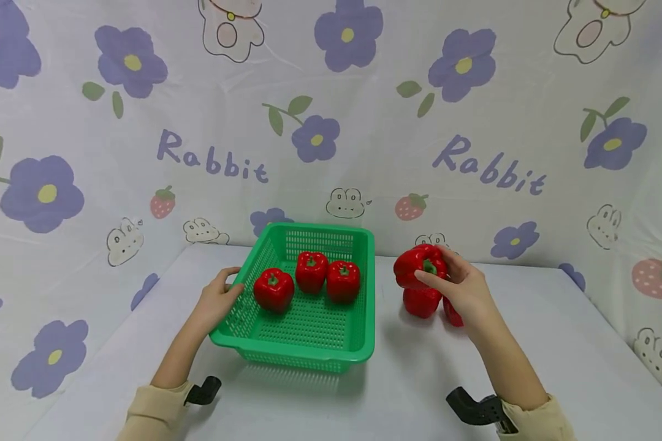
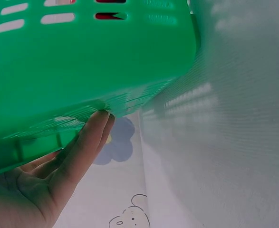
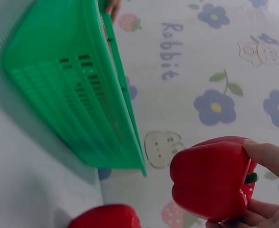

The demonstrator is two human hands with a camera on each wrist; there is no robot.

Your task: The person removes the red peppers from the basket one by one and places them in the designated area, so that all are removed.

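Note:
A green slotted basket sits on the white table and holds three red bell peppers. My left hand rests against the basket's left wall, fingers fairly straight along the plastic. My right hand grips a red pepper lifted just above the table, to the right of the basket; in the right wrist view this pepper fills the lower right. Two more red peppers lie under and beside that hand.
A cloth backdrop with purple flowers, rabbits and the word "Rabbit" rises behind the table. The table's front edge is near my forearms. Bare table surface stretches to the right of the peppers.

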